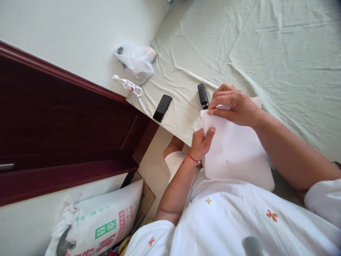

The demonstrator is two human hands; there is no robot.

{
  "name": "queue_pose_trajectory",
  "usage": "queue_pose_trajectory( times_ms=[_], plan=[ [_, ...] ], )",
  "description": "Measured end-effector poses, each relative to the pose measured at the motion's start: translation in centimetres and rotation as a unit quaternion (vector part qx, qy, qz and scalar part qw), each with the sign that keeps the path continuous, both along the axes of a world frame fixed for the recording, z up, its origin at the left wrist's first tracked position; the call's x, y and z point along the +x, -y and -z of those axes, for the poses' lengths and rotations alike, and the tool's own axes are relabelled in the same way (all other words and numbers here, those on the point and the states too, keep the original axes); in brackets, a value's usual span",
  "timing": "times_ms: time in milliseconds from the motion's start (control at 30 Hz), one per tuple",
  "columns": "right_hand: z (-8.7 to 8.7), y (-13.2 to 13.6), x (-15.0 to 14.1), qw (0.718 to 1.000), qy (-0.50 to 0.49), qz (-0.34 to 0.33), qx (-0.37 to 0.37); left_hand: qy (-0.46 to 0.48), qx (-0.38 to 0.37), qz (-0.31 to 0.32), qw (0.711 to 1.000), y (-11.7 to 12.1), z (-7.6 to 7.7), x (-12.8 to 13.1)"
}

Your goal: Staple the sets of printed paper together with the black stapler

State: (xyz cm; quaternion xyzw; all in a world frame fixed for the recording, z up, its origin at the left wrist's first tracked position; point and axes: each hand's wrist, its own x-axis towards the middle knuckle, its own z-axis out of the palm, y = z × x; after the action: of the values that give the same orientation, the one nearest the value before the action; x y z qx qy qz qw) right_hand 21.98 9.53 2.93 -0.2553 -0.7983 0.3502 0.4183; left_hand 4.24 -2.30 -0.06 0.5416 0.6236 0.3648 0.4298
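White paper sheets [234,153] rest tilted against my lap, at the edge of the cloth-covered bed. My left hand [201,142] grips their left edge, thumb on top and the other fingers hidden underneath. At the upper left corner of the paper, my right hand [234,105] pinches the edge between thumb and fingers. Just beyond that corner lies a black stapler [203,96] on the bed, close to my right fingertips. How many sheets there are I cannot tell.
On the bed [279,53] lie a black phone [162,108], a clear plastic bottle [128,86] and a white plastic bag [137,62] by the wall. A dark red wooden panel [58,117] stands at left. Below it a printed white sack [106,220] leans beside a cardboard box [147,199].
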Motion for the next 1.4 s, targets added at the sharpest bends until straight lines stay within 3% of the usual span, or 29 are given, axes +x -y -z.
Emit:
queue_pose_trajectory(
  times_ms=[333, 1033, 1400],
  plan=[
    [0.17, 0.23, -0.16, 0.999, -0.036, 0.018, -0.006, 0.005, 0.003, 0.000, 1.000, -0.05, -0.04, 0.08],
    [0.60, -0.19, -0.36, 0.991, -0.021, 0.059, 0.120, 0.004, 0.023, -0.024, 0.999, -0.57, 0.06, 0.22],
    [0.96, -0.55, -0.42, 0.991, -0.017, 0.040, 0.129, -0.010, 0.018, -0.016, 1.000, -0.59, 0.36, -0.01]
  ],
)
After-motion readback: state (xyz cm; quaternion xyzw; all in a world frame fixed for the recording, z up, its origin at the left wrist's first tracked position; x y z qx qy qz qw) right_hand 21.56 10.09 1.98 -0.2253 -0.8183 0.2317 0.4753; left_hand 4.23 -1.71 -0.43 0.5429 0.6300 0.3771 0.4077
